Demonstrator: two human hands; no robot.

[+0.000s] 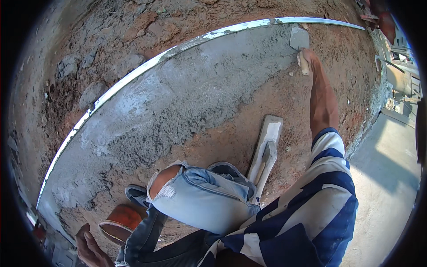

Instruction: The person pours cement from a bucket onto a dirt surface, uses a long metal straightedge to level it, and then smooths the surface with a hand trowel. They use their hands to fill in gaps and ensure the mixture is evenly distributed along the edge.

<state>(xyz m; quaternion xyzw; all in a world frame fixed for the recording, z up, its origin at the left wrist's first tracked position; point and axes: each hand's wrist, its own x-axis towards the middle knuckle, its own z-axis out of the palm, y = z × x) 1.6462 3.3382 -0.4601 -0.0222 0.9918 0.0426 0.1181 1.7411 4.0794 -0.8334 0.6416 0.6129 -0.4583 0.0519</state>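
Person's right hand [310, 57], fingers wrapped round the pale handle of a trowel [299, 38], left hand [90, 248], fingers loosely spread near a reddish bucket [127, 216], trowel blade at the wet grey mortar's [187, 93] right end — near a white strip [144, 67] — float [269, 133] on brown soil [224, 140].

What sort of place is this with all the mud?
Probably an outdoor building site. There's wet-looking grey cement mix spread along a long pale strip, bare brown dirt, and a trowel in the person's right hand.

Rough matt cement [200, 82], smooth metal trowel blade [299, 38]
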